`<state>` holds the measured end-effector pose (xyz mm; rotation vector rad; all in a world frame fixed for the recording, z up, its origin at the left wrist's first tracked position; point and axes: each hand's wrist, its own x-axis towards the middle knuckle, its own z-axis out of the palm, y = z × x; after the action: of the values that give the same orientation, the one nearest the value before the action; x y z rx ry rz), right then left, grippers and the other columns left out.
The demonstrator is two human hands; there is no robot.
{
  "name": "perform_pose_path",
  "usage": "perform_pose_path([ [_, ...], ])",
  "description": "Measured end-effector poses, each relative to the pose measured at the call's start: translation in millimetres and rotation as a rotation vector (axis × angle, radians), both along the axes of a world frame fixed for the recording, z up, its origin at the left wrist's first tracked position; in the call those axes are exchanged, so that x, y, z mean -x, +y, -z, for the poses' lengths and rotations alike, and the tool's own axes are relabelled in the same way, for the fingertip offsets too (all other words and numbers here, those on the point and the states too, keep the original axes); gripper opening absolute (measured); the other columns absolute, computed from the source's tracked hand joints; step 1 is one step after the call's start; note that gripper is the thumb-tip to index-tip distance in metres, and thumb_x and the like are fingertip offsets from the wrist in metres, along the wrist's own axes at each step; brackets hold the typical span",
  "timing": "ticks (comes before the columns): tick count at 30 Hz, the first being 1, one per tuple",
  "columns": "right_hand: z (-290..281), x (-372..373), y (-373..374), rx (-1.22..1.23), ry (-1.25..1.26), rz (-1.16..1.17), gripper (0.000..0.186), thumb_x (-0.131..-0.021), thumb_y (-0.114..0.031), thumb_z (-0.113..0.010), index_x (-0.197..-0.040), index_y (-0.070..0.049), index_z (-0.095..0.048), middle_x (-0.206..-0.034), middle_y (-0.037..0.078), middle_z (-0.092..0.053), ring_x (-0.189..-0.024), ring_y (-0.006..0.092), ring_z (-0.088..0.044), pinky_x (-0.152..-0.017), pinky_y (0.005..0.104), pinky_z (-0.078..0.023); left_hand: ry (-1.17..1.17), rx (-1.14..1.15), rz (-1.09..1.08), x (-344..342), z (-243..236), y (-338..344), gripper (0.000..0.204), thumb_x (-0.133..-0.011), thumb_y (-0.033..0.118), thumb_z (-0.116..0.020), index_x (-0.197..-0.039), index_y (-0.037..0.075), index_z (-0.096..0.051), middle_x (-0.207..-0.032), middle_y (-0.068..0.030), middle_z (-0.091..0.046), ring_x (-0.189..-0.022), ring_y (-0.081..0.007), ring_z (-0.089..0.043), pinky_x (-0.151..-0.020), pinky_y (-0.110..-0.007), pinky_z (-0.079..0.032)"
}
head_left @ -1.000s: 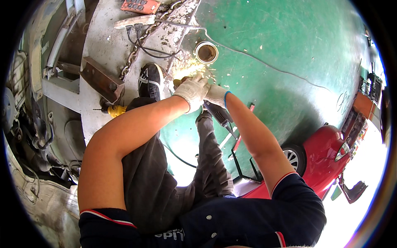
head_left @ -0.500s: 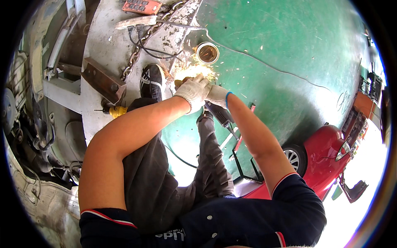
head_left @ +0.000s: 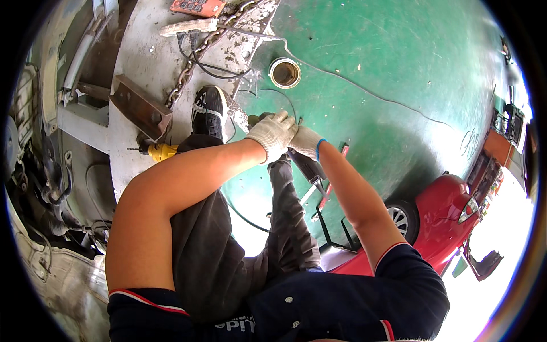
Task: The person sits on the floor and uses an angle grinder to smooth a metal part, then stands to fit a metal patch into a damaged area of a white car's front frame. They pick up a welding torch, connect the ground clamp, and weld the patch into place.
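Observation:
Both my hands wear whitish knitted work gloves and meet in front of my legs. My left hand [head_left: 272, 132] is closed over the front part of an angle grinder [head_left: 308, 165]. My right hand [head_left: 306, 142], with a blue cuff edge, wraps the grinder's dark body just behind it. The rear of the body points back toward my knees. My gloves cover the disc and whatever lies beneath it. No sparks show at the front. Just beyond my hands, an open round tin [head_left: 285, 73] stands on the green floor.
Left of my shoe [head_left: 209, 114] lie a yellow drill [head_left: 162, 152], a rusty steel bracket [head_left: 142, 109] and a chain [head_left: 183, 80]. A power strip [head_left: 189, 27] and an orange control box [head_left: 198, 7] lie farther off. A cable [head_left: 364, 90] crosses the floor. At right stands a red car [head_left: 447, 222].
The bright spray of sparks ahead of my hands has stopped, and a thin loop of cable shows there now. Both hands have shifted slightly and keep their hold on the grinder.

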<state>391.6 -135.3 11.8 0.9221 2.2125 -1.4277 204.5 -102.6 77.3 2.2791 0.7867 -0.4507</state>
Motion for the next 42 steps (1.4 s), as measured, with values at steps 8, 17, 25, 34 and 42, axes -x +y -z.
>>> perform_pose_path([
  [8, 17, 0, 0, -0.050, 0.119, -0.043, 0.031, -0.092, -0.013, -0.068, -0.123, -0.018, -0.066, -0.120, 0.013, -0.067, -0.113, 0.0360, -0.065, -0.096, 0.0452, -0.056, 0.031, 0.006, -0.027, 3, -1, 5, 0.062, -0.091, 0.028, -0.074, -0.145, 0.005, -0.056, -0.153, -0.0109, -0.052, -0.146, -0.0314, -0.043, -0.115, -0.044, -0.044],
  [17, 50, 1, -3, -0.185, 0.231, 0.007, 0.038, -0.080, -0.018, -0.084, -0.115, -0.018, -0.069, -0.100, 0.007, -0.075, -0.098, 0.0295, -0.072, -0.085, 0.0419, -0.059, 0.039, -0.011, -0.079, 5, 1, 8, 0.062, -0.088, 0.025, -0.076, -0.143, 0.005, -0.058, -0.152, -0.0094, -0.052, -0.146, -0.0308, -0.042, -0.115, -0.045, -0.045],
  [25, 10, 11, 24, 0.001, 0.003, -0.080, 0.039, -0.080, -0.023, -0.082, -0.117, -0.016, -0.070, -0.109, 0.013, -0.072, -0.104, 0.0344, -0.070, -0.089, 0.0446, -0.058, 0.046, 0.017, -0.099, 4, 4, 10, 0.066, -0.088, 0.025, -0.076, -0.148, 0.005, -0.055, -0.156, -0.0105, -0.050, -0.148, -0.0311, -0.041, -0.116, -0.045, -0.045],
  [34, -2, 9, 22, 0.028, 0.063, 0.017, 0.036, -0.082, -0.014, -0.081, -0.116, -0.017, -0.070, -0.109, 0.009, -0.073, -0.102, 0.0288, -0.071, -0.088, 0.0402, -0.058, 0.031, -0.014, -0.086, 3, 3, 6, 0.063, -0.087, 0.025, -0.077, -0.143, 0.004, -0.058, -0.150, -0.0100, -0.053, -0.145, -0.0304, -0.044, -0.116, -0.044, -0.045],
  [42, -4, 18, 30, 0.089, 0.054, 0.057, 0.031, -0.085, -0.014, -0.076, -0.116, -0.013, -0.070, -0.112, 0.011, -0.072, -0.106, 0.0279, -0.069, -0.091, 0.0402, -0.057, 0.009, -0.026, -0.120, 7, 10, 9, 0.061, -0.086, 0.024, -0.077, -0.141, 0.004, -0.060, -0.148, -0.0098, -0.055, -0.143, -0.0301, -0.045, -0.114, -0.043, -0.046],
])
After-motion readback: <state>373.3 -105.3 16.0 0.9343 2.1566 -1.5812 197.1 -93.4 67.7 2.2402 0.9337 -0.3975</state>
